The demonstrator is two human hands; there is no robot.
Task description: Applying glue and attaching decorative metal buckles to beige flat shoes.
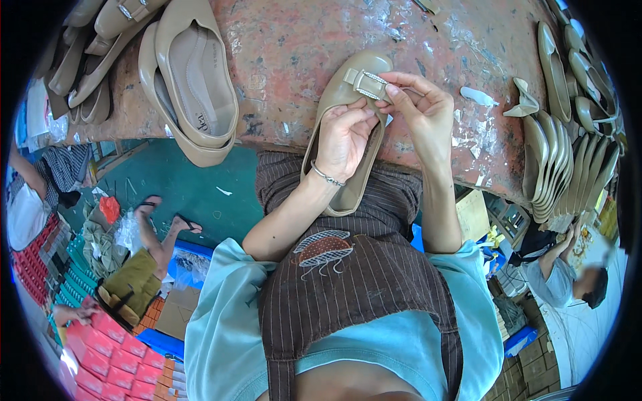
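Note:
A beige flat shoe (348,180) lies toe-up against the edge of the worn red worktable (301,60), its heel over my lap. My left hand (344,137) grips the middle of the shoe from the left; a thin bracelet circles that wrist. My right hand (418,110) pinches the shiny rectangular buckle (369,85) on the shoe's toe strap with thumb and forefinger. Both forearms come up from below across a brown striped apron.
Several beige shoes (194,87) are stacked at the table's upper left. A row of beige soles (562,160) stands along the right edge. White scraps (478,95) litter the table. People sit on the floor at left among red and green boxes (100,354); another person crouches at lower right.

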